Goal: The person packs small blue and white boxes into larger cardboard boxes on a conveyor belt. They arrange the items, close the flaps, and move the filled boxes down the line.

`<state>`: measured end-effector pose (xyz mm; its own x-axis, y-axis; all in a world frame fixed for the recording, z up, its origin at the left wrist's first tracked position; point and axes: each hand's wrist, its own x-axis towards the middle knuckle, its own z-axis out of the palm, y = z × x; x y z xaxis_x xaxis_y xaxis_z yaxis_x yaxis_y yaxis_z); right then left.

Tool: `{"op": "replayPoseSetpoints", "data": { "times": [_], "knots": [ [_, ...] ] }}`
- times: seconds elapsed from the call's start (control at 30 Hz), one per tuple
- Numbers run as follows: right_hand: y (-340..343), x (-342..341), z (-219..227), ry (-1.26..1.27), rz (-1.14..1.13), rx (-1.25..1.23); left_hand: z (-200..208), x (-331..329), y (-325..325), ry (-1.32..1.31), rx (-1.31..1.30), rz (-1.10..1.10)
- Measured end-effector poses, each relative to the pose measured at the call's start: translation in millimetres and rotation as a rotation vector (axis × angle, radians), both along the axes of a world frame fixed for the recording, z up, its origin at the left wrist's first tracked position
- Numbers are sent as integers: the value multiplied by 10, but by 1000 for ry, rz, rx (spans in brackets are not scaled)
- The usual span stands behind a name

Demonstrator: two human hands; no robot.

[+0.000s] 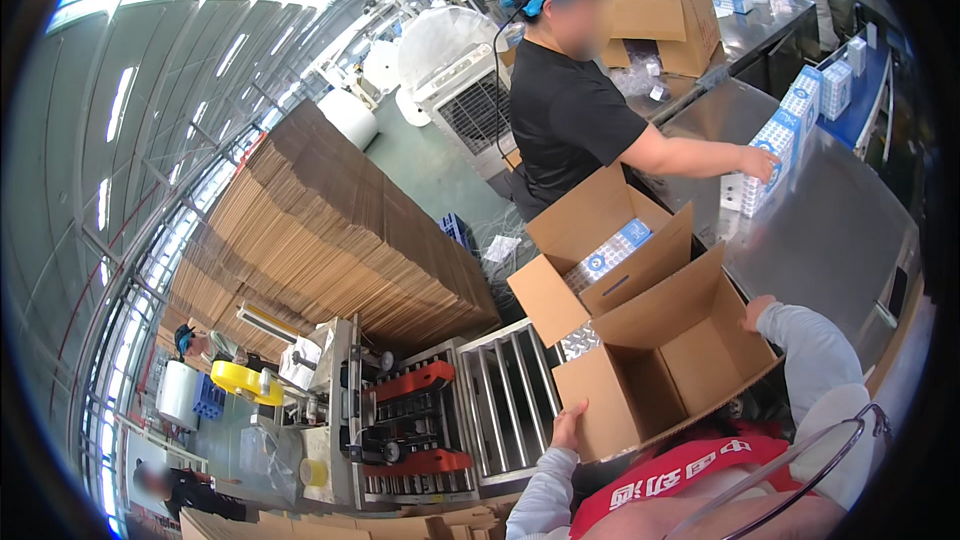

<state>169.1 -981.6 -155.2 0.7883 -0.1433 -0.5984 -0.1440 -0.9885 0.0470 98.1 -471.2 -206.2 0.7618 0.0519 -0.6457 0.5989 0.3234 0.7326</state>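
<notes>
Directly before me is an open cardboard box (597,405) with its flaps raised; no contents show in the part of its inside that I see. My left hand (568,426) grips the edge of its left side, thumb and fingers around the board. At its right side, my right hand (757,313) is closed on the upper edge. Just beyond it stands a second open carton (655,262), holding blue-and-white packs (610,258). A co-worker in black has a hand (757,163) on a row of similar packs (780,135) on the steel table (825,225).
Left of the box runs a roller conveyor (508,400), joined to a taping machine (410,420) with red side guides. A tall stack of flattened cartons (320,230) rises beyond it. Another carton (690,25) sits at the far table, near a blue conveyor belt (865,90).
</notes>
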Motion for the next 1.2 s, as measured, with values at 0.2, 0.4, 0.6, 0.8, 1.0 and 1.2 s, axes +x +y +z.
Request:
{"op": "replayPoseSetpoints", "data": {
  "times": [0.2, 0.4, 0.6, 0.8, 1.0, 1.2],
  "knots": [
    [-397, 158, -353, 16, 26, 145, -34, 58, -169, 63, -31, -20],
    [-450, 97, -288, 35, 30, 202, 1374, 111, -1023, -588, 1746, -125],
    [-499, 196, -324, 70, 104, 230, 2145, 138, -2367, -929, 1246, -436],
    [-607, 298, -505, 102, 227, 283, 1397, 149, -2824, -424, 1177, -1235],
    [-480, 139, -366, -16, 140, 219, 645, -27, -2992, -408, 1112, -1162],
    [-444, 107, -389, 3, 119, 190, 494, 80, -2808, -169, 986, -1445]
  ]
}}
